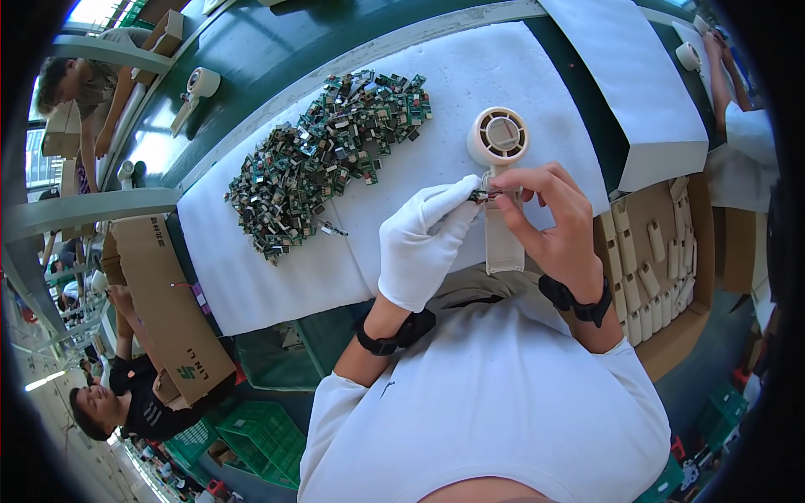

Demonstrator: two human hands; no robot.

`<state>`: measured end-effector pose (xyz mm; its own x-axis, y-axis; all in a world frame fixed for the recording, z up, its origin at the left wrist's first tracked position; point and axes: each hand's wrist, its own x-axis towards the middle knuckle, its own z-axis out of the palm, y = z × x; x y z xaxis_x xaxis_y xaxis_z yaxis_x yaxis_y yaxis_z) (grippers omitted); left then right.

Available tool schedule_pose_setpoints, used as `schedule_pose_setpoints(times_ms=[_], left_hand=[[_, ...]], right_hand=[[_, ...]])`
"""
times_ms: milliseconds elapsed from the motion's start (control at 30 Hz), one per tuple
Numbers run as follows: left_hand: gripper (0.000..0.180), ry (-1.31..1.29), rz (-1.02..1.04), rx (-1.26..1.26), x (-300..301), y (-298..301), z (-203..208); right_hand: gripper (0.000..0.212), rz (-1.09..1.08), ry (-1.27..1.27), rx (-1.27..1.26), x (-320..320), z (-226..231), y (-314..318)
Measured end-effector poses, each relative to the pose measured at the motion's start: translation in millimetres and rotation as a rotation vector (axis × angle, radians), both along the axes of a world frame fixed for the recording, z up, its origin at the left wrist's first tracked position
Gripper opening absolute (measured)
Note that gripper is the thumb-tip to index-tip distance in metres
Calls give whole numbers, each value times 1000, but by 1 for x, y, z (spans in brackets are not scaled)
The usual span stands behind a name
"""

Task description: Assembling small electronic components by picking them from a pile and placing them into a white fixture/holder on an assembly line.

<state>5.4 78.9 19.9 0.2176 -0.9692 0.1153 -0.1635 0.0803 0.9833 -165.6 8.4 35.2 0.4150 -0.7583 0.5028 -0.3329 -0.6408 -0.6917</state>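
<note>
A cream handheld fan (504, 243) lies on a white foam sheet, its round head (498, 137) pointing away from me and its handle toward me. Over the upper handle, my left hand (426, 239), in a white glove, pinches a small green circuit board (479, 195) between thumb and fingertips. My bare right hand (553, 220) meets it from the other side, forefinger and thumb closed on what look like thin wires beside the board. The fingertips partly hide both. A large heap of similar circuit boards (323, 159) spreads to the left on the sheet.
At my right stands a cardboard box (662, 352) holding several cream handle parts. A brown carton (180, 310) is at the left, with green crates (264, 440) below. Another fan (201, 84) lies on the green bench (277, 46). Other people work at left and far right.
</note>
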Motion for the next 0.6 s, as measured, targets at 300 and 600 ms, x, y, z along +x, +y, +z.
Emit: schedule_pose_setpoints(times_ms=[300,600], left_hand=[[33,-175,26,-72,1,4,1],[39,-427,245,-276,-24,6,-5]], right_hand=[[19,-32,-40,100,8,1,9],[14,-138,-286,494,15,0,21]])
